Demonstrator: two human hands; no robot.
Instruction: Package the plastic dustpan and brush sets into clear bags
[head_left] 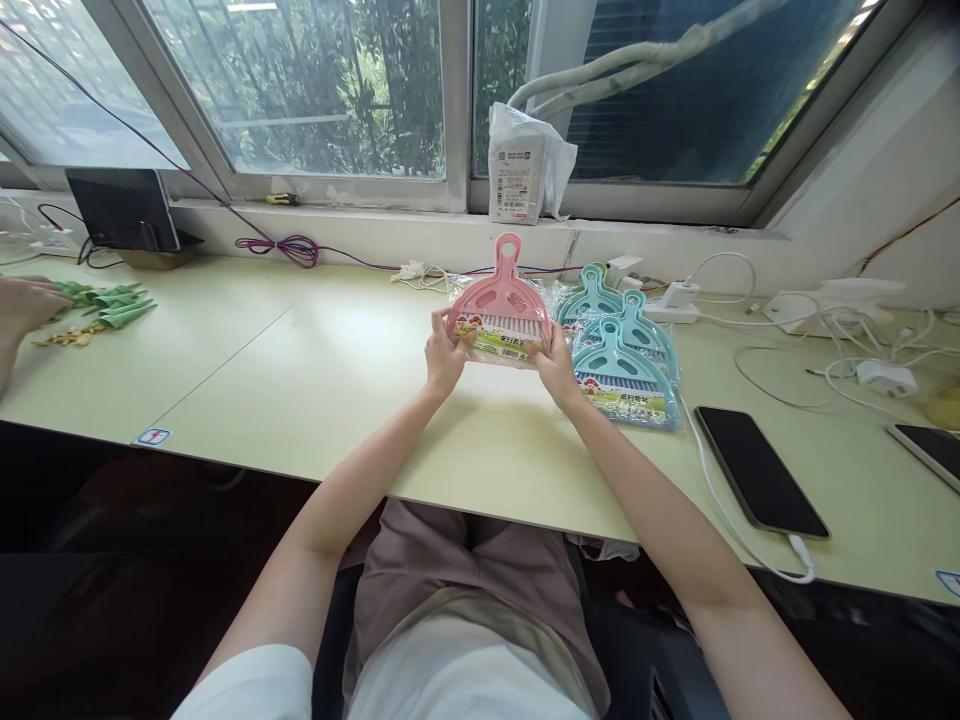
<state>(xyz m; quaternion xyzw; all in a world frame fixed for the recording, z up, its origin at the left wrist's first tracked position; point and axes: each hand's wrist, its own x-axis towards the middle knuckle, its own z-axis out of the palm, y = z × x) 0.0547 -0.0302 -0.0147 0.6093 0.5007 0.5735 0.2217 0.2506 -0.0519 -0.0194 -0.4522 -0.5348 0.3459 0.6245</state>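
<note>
A pink dustpan and brush set [504, 300] in clear plastic wrap is held up between my two hands, its ring handle pointing away from me. My left hand [445, 357] grips its lower left corner, and my right hand [555, 362] grips the lower right. Across the front run white bristles and a printed label. Just right of my right hand lie several wrapped teal dustpan sets [619, 362], overlapping one another on the pale table [360, 390].
A black phone [761, 470] on a white cable lies at right, near tangled cords and chargers [887, 377]. At far left, a person's hand [28, 305] is by green cloth-like pieces [112, 303]. A tablet [124, 210] and a bagged box [517, 165] stand toward the window.
</note>
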